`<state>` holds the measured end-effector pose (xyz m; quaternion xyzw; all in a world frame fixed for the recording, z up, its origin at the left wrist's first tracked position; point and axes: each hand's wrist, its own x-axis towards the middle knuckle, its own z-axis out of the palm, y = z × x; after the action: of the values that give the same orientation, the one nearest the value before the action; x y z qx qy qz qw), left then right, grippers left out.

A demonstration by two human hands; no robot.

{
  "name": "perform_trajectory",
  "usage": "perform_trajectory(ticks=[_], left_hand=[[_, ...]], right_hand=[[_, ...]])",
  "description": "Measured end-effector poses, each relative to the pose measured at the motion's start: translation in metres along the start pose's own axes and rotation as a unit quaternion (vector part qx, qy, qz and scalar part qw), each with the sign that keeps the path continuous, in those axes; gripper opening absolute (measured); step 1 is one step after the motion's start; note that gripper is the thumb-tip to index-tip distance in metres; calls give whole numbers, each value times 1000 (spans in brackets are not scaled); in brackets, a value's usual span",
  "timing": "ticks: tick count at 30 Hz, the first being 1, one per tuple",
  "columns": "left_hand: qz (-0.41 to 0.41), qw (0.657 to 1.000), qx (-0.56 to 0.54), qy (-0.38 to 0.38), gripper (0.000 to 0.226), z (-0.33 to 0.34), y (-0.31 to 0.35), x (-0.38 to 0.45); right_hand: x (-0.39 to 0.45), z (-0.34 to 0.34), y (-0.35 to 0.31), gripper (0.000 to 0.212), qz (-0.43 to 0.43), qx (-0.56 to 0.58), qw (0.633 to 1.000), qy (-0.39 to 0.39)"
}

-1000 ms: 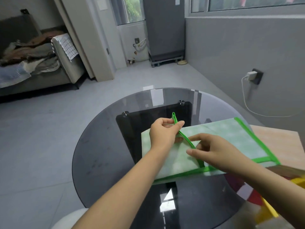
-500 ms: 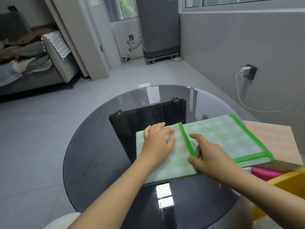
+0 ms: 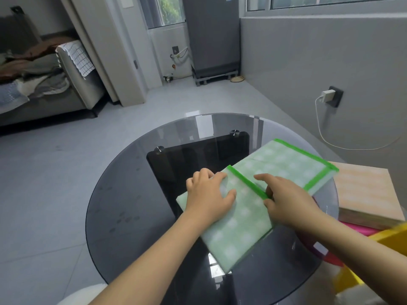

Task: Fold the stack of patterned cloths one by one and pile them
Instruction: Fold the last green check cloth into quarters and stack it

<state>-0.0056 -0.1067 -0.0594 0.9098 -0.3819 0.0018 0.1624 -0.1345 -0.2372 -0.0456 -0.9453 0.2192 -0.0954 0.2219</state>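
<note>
Green-checked cloth [image 3: 246, 219] lies partly folded on the round glass table [image 3: 123, 208], running from centre out toward the right edge, far corner overhanging near a wooden board [image 3: 370, 194]. Left hand [image 3: 209, 194] flat, palm down, fingers spread on the folded flap. Right hand [image 3: 288, 199] loosely open, fingertips on the bright green border where the flap ends. Neither hand grips anything.

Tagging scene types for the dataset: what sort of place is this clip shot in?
Probably a home living area, not a lab: a sofa heaped with clothes, a refrigerator by the window, and a round glass table where the green checked cloth is being folded.
</note>
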Motion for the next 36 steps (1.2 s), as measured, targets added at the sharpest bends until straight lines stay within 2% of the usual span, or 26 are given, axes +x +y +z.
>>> perform_trajectory(ticks=[4, 7, 10, 15, 19, 23, 25, 27, 30, 33, 36], left_hand=[[-10, 999, 30, 12, 63, -3, -1, -13], [12, 999, 48, 18, 78, -1, 2, -23], [16, 999, -13, 27, 75, 2, 2, -25], [42, 996, -71, -36, 62, 3, 3, -21], [69, 992, 7, -107, 63, 6, 2, -20], [72, 988, 44, -125, 62, 7, 4, -18], [66, 989, 46, -125, 64, 8, 5, -19], [55, 990, 50, -119, 75, 10, 8, -21], [44, 993, 70, -85, 92, 8, 15, -27], [57, 993, 95, -41, 91, 4, 17, -28], [68, 996, 53, -34, 85, 4, 17, -23]], right_hand=[[21, -2, 16, 51, 17, -20, 999, 33], [32, -3, 25, 41, 3, -16, 999, 34], [33, -5, 27, 32, -17, -7, 999, 30], [31, 1, 31, 31, -30, -14, 998, 56], [26, 7, 30, 28, -37, -32, 995, 88], [5, 9, 19, 30, -81, -104, 979, 158], [-6, 13, 11, 33, -93, -59, 985, 130], [-13, 17, 12, 38, -67, -23, 995, 77], [-12, 15, 21, 45, -31, 18, 996, 76], [-9, 10, 25, 54, 12, 36, 996, 82], [-5, 8, 25, 56, 40, 53, 994, 91]])
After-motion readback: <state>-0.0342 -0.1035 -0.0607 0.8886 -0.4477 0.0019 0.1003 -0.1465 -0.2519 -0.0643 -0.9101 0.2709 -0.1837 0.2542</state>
